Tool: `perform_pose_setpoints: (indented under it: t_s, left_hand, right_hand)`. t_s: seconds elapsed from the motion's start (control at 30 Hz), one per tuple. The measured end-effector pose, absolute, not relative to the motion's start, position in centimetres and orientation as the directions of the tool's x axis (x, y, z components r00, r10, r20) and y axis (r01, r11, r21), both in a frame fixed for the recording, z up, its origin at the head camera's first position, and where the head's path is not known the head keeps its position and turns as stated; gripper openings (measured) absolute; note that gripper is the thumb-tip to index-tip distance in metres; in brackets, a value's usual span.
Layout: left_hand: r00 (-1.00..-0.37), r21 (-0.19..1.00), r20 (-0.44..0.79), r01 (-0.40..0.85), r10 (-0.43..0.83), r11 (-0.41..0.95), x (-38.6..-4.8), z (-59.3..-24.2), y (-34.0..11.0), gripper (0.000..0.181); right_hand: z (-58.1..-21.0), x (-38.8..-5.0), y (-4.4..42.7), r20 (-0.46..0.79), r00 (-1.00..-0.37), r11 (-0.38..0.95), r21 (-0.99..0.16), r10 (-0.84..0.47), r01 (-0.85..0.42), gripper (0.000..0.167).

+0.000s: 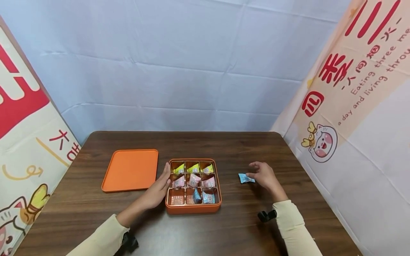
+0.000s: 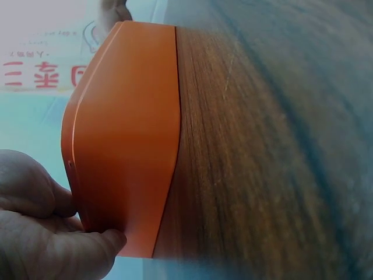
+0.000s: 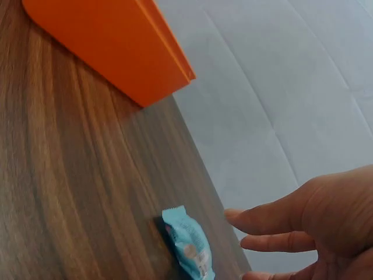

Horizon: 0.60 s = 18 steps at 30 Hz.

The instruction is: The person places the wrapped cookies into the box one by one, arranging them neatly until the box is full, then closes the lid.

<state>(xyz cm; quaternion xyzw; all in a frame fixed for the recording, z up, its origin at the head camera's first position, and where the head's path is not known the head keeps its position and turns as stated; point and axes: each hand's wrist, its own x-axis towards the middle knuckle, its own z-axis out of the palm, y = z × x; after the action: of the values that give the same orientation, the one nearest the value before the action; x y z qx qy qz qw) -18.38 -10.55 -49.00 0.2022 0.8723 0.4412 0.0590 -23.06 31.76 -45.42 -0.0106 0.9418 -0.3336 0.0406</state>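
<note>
An orange box (image 1: 193, 210) with a brown divided insert stands mid-table. Wrapped candies lie in its compartments: yellow candies (image 1: 193, 168) in the back row, pink candies (image 1: 194, 180) in the middle row. In front, blue candies (image 1: 209, 198) fill the middle and right compartments; the left one shows its bare bottom. My left hand (image 1: 158, 188) rests against the box's left side with extended fingers. On the table to the right lies one more blue candy (image 3: 189, 244). Right beside it hovers my right hand (image 1: 265, 176), thumb and fingers apart; the right wrist view shows a gap to the candy.
A flat orange lid (image 1: 131, 170) lies on the table to the left of the box. The dark wooden table (image 1: 192, 234) ends at a pale cloth backdrop (image 1: 179, 71). Printed cloths (image 1: 349, 117) hang along both sides.
</note>
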Motion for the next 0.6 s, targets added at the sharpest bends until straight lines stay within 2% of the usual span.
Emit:
perform_pose_setpoints:
  t_s: [0.6]
  left_hand:
    - [-0.913,0.799,0.041,0.274,0.406,0.536,-18.5,-48.9,-10.7,0.061]
  right_hand:
    - [-46.8,-23.6,32.0,-0.087,-0.994,0.806,-0.592,-0.065,-0.001,0.042]
